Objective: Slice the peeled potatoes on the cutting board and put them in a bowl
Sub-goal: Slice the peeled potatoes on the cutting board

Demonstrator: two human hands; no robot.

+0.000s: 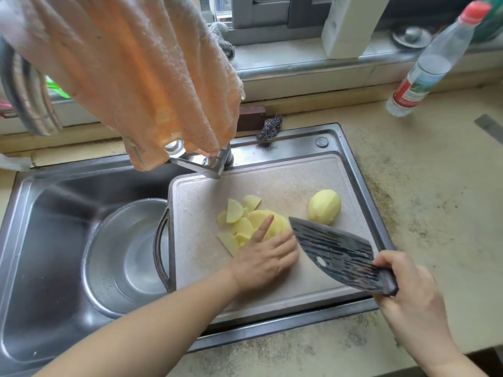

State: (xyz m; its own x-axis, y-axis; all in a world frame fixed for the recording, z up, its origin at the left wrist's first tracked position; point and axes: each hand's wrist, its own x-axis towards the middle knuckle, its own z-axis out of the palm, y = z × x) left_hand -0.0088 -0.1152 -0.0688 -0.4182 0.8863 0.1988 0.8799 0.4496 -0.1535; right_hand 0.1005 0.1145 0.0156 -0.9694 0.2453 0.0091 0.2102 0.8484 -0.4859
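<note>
- Potato slices (245, 227) lie in a loose pile mid cutting board (272, 183); thin, pale yellow, wet-looking, so likely slick and easy to scatter. Light, stiff enough to lift, but thin ones could snap if pinched hard.
- Best hold, by my guess: scoop the pile from the sides with a cupped hand, or push it onto the flat of the blade, not piece by piece.
- Whole peeled potato (325, 206) sits at far right of board, apart from pile; rounded, firm, probably slippery, would roll unless pinned from above before cutting.
- Left hand (265, 258) rests on near edge of pile, index finger stretched over slices, other fingers loosely curled; not clearly gripping anything.
- Right hand (413, 291) clenched round handle of knife (337, 253), dark patterned blade tilted, tip close to pile and whole potato, lifted off the board.
- Bowl (122, 257), steel, sits in sink (38, 268) just left of board, partly under board's edge and handle; no slices in it yet.
- Slicing part done, one potato uncut, transfer not begun.
- Orange cloth (130, 77) hangs over tap (198, 161) at far side; bottle (432, 61) far right on counter.
</note>
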